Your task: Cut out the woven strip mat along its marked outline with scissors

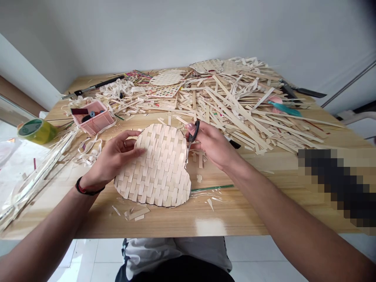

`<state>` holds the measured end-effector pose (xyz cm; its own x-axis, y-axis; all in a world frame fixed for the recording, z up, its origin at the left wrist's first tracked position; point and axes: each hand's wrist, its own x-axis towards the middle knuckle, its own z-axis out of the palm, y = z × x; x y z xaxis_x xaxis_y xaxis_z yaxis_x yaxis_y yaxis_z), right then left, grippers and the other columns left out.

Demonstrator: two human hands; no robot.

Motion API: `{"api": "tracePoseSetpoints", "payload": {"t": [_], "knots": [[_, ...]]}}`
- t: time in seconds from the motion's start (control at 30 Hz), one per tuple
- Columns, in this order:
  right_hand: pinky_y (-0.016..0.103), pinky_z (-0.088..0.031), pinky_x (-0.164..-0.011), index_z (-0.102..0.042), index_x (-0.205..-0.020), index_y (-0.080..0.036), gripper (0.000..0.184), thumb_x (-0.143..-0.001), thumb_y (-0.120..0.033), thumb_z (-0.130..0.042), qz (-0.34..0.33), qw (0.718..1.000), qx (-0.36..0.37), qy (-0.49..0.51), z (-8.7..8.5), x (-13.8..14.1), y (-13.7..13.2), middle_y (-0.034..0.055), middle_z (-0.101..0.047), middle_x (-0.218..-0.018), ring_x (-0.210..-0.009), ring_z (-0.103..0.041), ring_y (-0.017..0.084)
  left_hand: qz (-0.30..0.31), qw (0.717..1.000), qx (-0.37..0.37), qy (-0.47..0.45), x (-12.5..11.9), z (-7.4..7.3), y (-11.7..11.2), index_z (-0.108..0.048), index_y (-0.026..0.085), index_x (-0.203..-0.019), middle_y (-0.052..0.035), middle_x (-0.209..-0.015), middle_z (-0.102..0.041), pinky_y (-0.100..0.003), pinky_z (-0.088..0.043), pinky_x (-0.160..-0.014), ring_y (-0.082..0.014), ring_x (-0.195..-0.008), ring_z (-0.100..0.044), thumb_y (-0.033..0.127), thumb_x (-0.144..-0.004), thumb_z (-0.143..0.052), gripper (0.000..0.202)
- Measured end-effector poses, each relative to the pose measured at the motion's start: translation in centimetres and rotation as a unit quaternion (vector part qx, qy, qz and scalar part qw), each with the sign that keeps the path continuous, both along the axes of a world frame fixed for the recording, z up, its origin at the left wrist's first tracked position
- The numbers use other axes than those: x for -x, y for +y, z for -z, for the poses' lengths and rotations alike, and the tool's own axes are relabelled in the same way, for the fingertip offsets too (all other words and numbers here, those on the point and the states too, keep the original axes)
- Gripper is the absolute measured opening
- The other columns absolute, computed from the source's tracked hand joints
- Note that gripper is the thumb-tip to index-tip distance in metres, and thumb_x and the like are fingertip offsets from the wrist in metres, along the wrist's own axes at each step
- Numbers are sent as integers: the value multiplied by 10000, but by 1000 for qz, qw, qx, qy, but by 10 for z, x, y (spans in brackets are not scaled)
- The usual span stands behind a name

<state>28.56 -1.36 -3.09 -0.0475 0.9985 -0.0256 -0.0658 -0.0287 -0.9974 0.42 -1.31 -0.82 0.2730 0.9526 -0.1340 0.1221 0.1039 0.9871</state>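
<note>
Pale grey-white walls (pixel 182 31) meet in corner behind light wooden counter (pixel 205 223). White tiled floor (pixel 258 254) below. Brown trim strip (pixel 17 96) at left. Soft daylight, glossy glare on counter's front edge.

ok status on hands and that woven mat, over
Left hand flat on woven mat, pinning it. Right hand holds scissors at mat's right edge. Loose strips piled behind; offcuts at near edge.
</note>
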Motion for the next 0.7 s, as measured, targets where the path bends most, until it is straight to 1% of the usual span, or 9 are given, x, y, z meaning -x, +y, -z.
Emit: {"api": "tracePoseSetpoints", "payload": {"t": [0.1, 0.2, 0.33, 0.43, 0.53, 0.6, 0.7], "knots": [[317, -622, -689, -620, -886, -225, 463, -850, -633, -836, 21, 1000, 0, 3, 1, 1, 1, 41, -632, -936, -811, -605, 171, -2, 1000, -2, 0, 0, 0, 0, -673, 235, -1228, -35, -875, -777, -282, -558, -515, -195, -676, -723, 352, -787, -952, 535], [313, -629, -663, -603, -909, -229, 411, -870, -566, -834, 45, 999, 2, 1, 1, 1, 2, 46, -633, -943, -821, -630, 175, 0, 1000, 4, -5, -1, 0, 0, -667, 226, -1231, -31, -872, -776, -273, -560, -528, -189, -682, -722, 346, -781, -953, 547], [300, -622, -636, -568, -902, -239, 403, -857, -520, -854, 52, 999, -2, 3, -1, 1, 1, 39, -633, -935, -827, -641, 174, 1, 1000, 13, -11, -2, -2, 0, -657, 222, -1236, -32, -882, -779, -282, -579, -551, -201, -706, -739, 342, -782, -950, 553], [291, -604, -611, -576, -900, -240, 477, -791, -572, -902, 55, 998, -4, 5, -5, 1, -1, 30, -621, -915, -822, -627, 175, 0, 1000, 18, -12, -2, -2, -1, -659, 223, -1238, -33, -889, -783, -288, -590, -555, -210, -715, -750, 341, -785, -949, 551], [288, -587, -610, -603, -910, -237, 576, -731, -684, -918, 49, 999, -2, -2, -9, 2, -3, 45, -626, -949, -877, -628, 196, -3, 999, 24, -21, -1, -3, 0, -663, 227, -1226, -33, -907, -791, -288, -609, -570, -216, -740, -765, 337, -773, -961, 553], [281, -566, -606, -610, -915, -235, 629, -709, -751, -906, 40, 999, 4, -4, -10, 3, -5, 56, -635, -976, -906, -623, 205, -7, 999, 24, -32, -2, -3, 0, -663, 233, -1194, -26, -901, -792, -275, -606, -561, -210, -732, -766, 326, -762, -970, 539], [274, -547, -623, -615, -926, -234, 659, -705, -791, -890, 45, 999, 8, -2, -8, 6, -6, 56, -634, -975, -917, -612, 202, -10, 999, 15, -40, -3, -4, 1, -662, 234, -1161, -13, -883, -788, -253, -588, -536, -202, -712, -762, 317, -763, -967, 508]]}}
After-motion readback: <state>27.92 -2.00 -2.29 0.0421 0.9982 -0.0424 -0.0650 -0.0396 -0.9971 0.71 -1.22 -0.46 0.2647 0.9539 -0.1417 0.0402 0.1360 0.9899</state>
